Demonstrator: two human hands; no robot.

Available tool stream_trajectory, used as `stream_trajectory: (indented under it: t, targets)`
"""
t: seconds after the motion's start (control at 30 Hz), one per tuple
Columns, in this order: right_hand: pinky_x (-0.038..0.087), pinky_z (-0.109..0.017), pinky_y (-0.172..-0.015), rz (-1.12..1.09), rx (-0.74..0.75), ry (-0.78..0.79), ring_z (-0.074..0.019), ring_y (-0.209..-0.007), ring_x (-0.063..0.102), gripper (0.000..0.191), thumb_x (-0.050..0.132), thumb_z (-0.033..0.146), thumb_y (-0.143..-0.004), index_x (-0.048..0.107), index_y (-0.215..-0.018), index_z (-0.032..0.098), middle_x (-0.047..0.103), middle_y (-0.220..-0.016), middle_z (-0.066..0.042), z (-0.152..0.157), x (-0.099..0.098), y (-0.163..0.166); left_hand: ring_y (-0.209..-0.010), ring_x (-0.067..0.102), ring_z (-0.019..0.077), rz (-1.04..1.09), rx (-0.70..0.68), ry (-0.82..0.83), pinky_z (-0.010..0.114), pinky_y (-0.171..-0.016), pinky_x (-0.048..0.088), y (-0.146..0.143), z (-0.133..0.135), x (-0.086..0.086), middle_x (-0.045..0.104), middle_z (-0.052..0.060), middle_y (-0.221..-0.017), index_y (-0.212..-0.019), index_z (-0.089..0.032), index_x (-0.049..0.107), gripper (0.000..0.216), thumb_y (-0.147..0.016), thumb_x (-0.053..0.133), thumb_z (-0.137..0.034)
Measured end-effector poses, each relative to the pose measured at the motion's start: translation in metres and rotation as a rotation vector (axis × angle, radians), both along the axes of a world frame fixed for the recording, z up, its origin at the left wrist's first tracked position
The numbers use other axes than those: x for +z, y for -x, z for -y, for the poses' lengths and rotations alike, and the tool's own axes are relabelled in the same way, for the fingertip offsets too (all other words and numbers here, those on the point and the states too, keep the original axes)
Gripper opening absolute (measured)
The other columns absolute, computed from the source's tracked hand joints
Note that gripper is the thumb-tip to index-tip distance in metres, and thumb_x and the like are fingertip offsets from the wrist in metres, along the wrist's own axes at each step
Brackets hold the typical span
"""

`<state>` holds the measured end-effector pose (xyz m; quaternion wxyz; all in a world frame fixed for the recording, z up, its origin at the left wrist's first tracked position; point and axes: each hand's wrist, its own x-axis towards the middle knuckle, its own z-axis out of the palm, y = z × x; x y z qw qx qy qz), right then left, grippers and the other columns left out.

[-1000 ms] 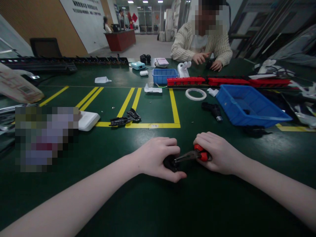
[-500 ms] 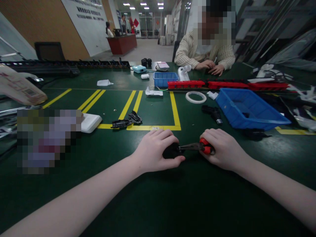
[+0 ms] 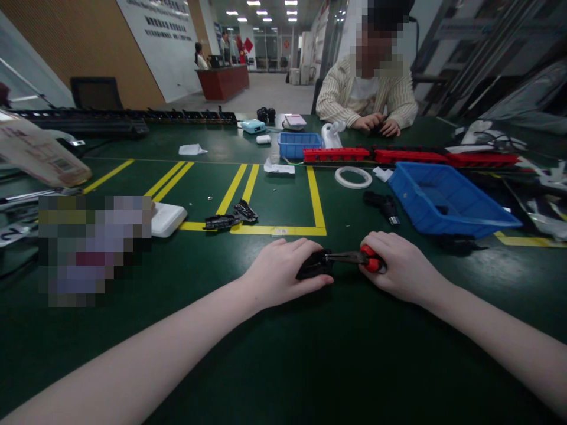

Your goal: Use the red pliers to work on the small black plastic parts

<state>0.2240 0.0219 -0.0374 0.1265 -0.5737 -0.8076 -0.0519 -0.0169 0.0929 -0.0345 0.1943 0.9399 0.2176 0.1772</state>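
My left hand (image 3: 286, 268) is closed around a small black plastic part (image 3: 315, 265), thumb below and fingers above; much of the part is hidden by the hand. In my right hand (image 3: 394, 265) are long-nose pliers (image 3: 349, 257) with red handles, held level and pointing left. The tips of the pliers touch the right end of the black part. Past my left hand, broken-looking black plastic pieces (image 3: 230, 217) lie on the green table (image 3: 283, 366). A black pistol-shaped piece (image 3: 381, 205) rests beyond my right hand.
To the right stands a large blue bin (image 3: 447, 200), with a roll of tape (image 3: 353, 177) left of it. Red rails (image 3: 410, 156) and a small blue basket (image 3: 300, 144) lie farther back. A white box (image 3: 168, 219) sits at left. Across the table sits a person in a striped shirt (image 3: 336, 91).
The black part now shows more between my left thumb and fingers, turned slightly upward. The pliers remain at its end, now nearly level. The whole view has shifted slightly.
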Motion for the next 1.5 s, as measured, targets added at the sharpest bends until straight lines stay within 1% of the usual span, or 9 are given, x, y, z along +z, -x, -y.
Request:
stream_trajectory:
  t: [0.17, 0.27, 0.37, 0.5, 0.57, 0.83, 1.07, 1.27, 1.5]
  targets:
    - [0.040, -0.031, -0.058, -0.027, 0.010, 0.033, -0.0175, -0.064, 0.050, 0.007, 0.053, 0.020, -0.074, 0.046, -0.075, 0.021, 0.056, -0.072, -0.004, 0.0002, 0.0017, 0.0010, -0.074, 0.062, 0.0155, -0.030, -0.017, 0.011, 0.029, -0.065, 0.047, 0.0003, 0.0001, 0.0001, 0.067, 0.002, -0.092, -0.109, -0.017, 0.056, 0.038, -0.089, 0.052, -0.050]
    - [0.040, -0.031, -0.059, -0.048, 0.014, 0.041, -0.0177, -0.065, 0.050, 0.007, 0.053, 0.020, -0.074, 0.046, -0.076, 0.022, 0.056, -0.073, -0.003, 0.0001, 0.0008, 0.0005, -0.073, 0.062, 0.0147, -0.045, -0.029, 0.019, 0.028, -0.065, 0.047, 0.0002, -0.0001, 0.0003, 0.068, 0.001, -0.091, -0.110, -0.018, 0.056, 0.037, -0.090, 0.051, -0.049]
    - [0.040, -0.031, -0.059, -0.049, 0.018, 0.044, -0.0176, -0.065, 0.050, 0.007, 0.052, 0.020, -0.075, 0.045, -0.076, 0.022, 0.056, -0.073, -0.003, -0.0003, -0.0005, -0.0001, -0.074, 0.062, 0.0149, -0.040, -0.022, 0.010, 0.028, -0.065, 0.048, 0.0004, -0.0003, 0.0001, 0.068, 0.001, -0.092, -0.110, -0.018, 0.056, 0.037, -0.090, 0.052, -0.048]
    - [0.039, -0.031, -0.059, -0.038, 0.018, 0.032, -0.0178, -0.064, 0.050, 0.007, 0.052, 0.020, -0.075, 0.045, -0.075, 0.021, 0.055, -0.072, -0.003, -0.0005, -0.0021, -0.0003, -0.077, 0.064, 0.0159, 0.007, -0.027, -0.027, 0.029, -0.066, 0.049, 0.0010, -0.0001, -0.0014, 0.068, 0.003, -0.099, -0.121, -0.019, 0.050, 0.042, -0.089, 0.053, -0.046]
    - [0.038, -0.031, -0.059, -0.037, 0.011, 0.021, -0.0179, -0.065, 0.049, 0.007, 0.052, 0.020, -0.074, 0.045, -0.075, 0.021, 0.055, -0.072, -0.003, -0.0003, -0.0028, -0.0003, -0.077, 0.064, 0.0155, 0.022, -0.037, -0.045, 0.028, -0.066, 0.049, 0.0012, 0.0001, -0.0019, 0.068, 0.003, -0.099, -0.123, -0.019, 0.049, 0.042, -0.090, 0.052, -0.046]
    - [0.038, -0.030, -0.059, -0.042, 0.020, 0.032, -0.0171, -0.064, 0.049, 0.007, 0.051, 0.020, -0.074, 0.045, -0.075, 0.021, 0.056, -0.072, -0.003, -0.0001, -0.0008, 0.0008, -0.072, 0.065, 0.0137, 0.004, -0.044, -0.017, 0.027, -0.065, 0.049, 0.0016, 0.0014, 0.0007, 0.070, 0.002, -0.092, -0.121, -0.019, 0.053, 0.040, -0.090, 0.052, -0.045]
    - [0.039, -0.030, -0.059, -0.040, 0.020, 0.032, -0.0173, -0.064, 0.049, 0.008, 0.052, 0.020, -0.075, 0.043, -0.075, 0.021, 0.055, -0.072, -0.003, -0.0003, -0.0003, 0.0003, -0.087, 0.066, 0.0181, 0.021, -0.048, -0.019, 0.032, -0.074, 0.053, 0.0008, -0.0001, -0.0009, 0.068, 0.004, -0.108, -0.123, -0.019, 0.050, 0.041, -0.090, 0.053, -0.043]
    - [0.039, -0.031, -0.059, -0.043, 0.014, 0.055, -0.0174, -0.065, 0.050, 0.008, 0.052, 0.020, -0.075, 0.044, -0.075, 0.021, 0.055, -0.072, -0.003, -0.0004, 0.0008, 0.0011, -0.084, 0.066, 0.0172, 0.009, -0.043, -0.008, 0.032, -0.072, 0.053, 0.0010, 0.0005, -0.0001, 0.068, 0.003, -0.105, -0.123, -0.019, 0.051, 0.041, -0.090, 0.052, -0.044]
    - [0.038, -0.029, -0.059, -0.036, 0.017, 0.036, -0.0166, -0.065, 0.049, 0.010, 0.053, 0.020, -0.074, 0.043, -0.076, 0.022, 0.054, -0.072, -0.003, -0.0014, -0.0022, -0.0005, -0.082, 0.066, 0.0163, 0.000, -0.039, -0.030, 0.031, -0.071, 0.053, 0.0012, 0.0008, 0.0004, 0.069, 0.003, -0.103, -0.122, -0.019, 0.052, 0.041, -0.090, 0.052, -0.044]
